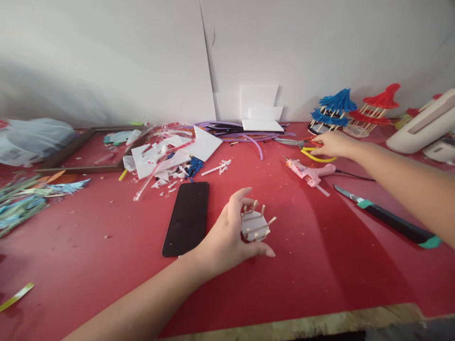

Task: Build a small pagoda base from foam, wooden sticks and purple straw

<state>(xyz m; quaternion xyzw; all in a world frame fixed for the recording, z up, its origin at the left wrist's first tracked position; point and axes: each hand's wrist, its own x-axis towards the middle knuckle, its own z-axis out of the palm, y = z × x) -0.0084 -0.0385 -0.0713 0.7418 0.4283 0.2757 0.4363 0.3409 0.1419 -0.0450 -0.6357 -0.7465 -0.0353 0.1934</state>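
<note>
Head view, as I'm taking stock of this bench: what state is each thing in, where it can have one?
phone, lying flat, screen dark
pink glue gun, on its side
pliers, handles spread
green-and-black tool, lying down, metal end bare
disc, sticks standing, roofless
left hand, curved around the disc
right hand, at the pliers' handles
dark frame, flat
blue-roofed model, upright
red-roofed model, upright
</note>
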